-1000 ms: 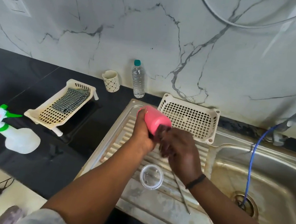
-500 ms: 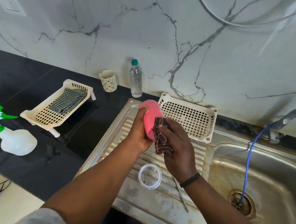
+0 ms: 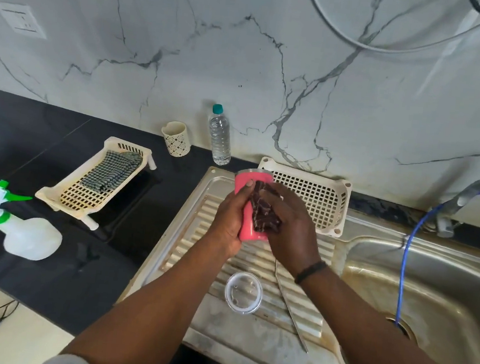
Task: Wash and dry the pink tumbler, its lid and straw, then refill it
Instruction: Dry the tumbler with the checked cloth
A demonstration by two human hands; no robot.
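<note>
Pink tumbler point(image 3: 248, 212): held upright above the ribbed draining board point(image 3: 198, 236), steel rim uppermost, between the two hands.
Left hand point(image 3: 229, 219): fingers wrapped round the tumbler's left side, thumb on its front.
Right hand point(image 3: 292, 231): fingers curled, pressing a dark scrub pad point(image 3: 265, 210) against the tumbler's right side.
Lid point(image 3: 243, 292): clear, round, flat on the draining board, below the hands.
Straw point(image 3: 291, 307): thin, metal, lying on the board just right of the lid, under the right wrist.
White basket point(image 3: 319, 195): behind the right hand, at the wall.
Sink bowl point(image 3: 442, 289): right of the hands; a blue hose point(image 3: 407, 256) runs into its drain.
Water bottle point(image 3: 219, 136) and patterned cup point(image 3: 177, 138): beyond the hands, at the wall.
Second basket point(image 3: 64, 194) with checked cloth point(image 3: 111, 171): left of the hands, on the black bench point(image 3: 32, 138).
Spray bottle point(image 3: 17, 228): far left on the bench.
</note>
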